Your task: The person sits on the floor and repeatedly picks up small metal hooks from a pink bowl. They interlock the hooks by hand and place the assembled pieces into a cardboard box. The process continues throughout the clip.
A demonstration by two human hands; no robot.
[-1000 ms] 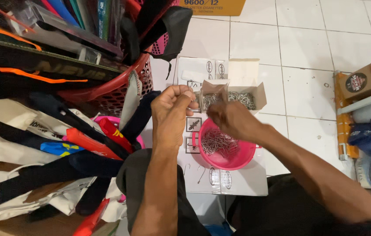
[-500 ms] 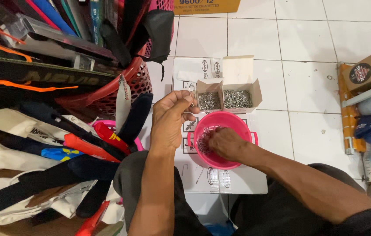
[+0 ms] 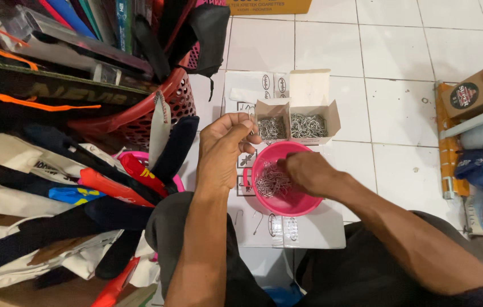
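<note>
Your right hand [image 3: 308,170] digs in pink bowl [image 3: 298,203] of hooks [image 3: 272,181], fingers hidden; left hand [image 3: 224,145] fingers pinched, contents unclear; boxes [image 3: 297,122] w/ hooks remain.

Your left hand [image 3: 224,149] is hemmed in on its left by the red mesh basket [image 3: 156,108] and the dark straps [image 3: 176,149] spilling from it. Ahead of both hands, two open cardboard boxes [image 3: 297,122] block the far edge of the white sheet [image 3: 309,230]. The pink bowl [image 3: 281,202] fills the sheet's middle (your right hand [image 3: 307,170] is over it). Bare white tile floor [image 3: 395,102] lies open to the right, up to the orange strip [image 3: 447,142].
</note>
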